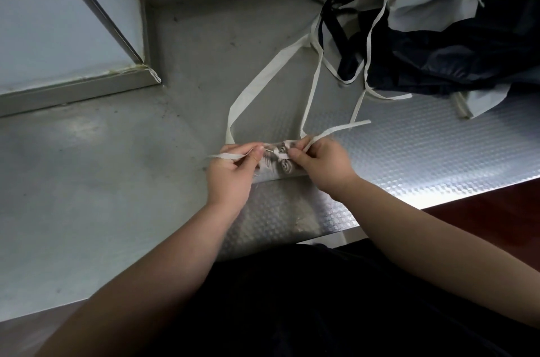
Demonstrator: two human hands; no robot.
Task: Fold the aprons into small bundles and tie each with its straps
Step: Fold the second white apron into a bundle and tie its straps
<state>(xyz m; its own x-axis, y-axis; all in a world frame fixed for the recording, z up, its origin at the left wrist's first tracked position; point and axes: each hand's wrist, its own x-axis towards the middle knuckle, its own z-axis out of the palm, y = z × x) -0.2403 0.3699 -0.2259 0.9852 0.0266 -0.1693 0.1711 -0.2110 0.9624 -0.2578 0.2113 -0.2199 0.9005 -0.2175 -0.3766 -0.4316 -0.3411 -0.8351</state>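
Observation:
A small rolled grey apron bundle [279, 159] lies on the metal table [117, 181], between my two hands. My left hand [230, 172] pinches one pale strap end [226, 155] that sticks out to the left. On the other side, my right hand [320, 165] pinches the second strap end [340, 130], which points up and right. The straps cross over the top of the bundle. A wide pale strap loop [263, 79] runs from the bundle toward the back.
A heap of grey and dark navy aprons [438, 35] with several loose straps fills the back right. A raised ledge and wall panel [73, 35] stand at the back left. The table's front edge [438, 201] runs just right of my right arm.

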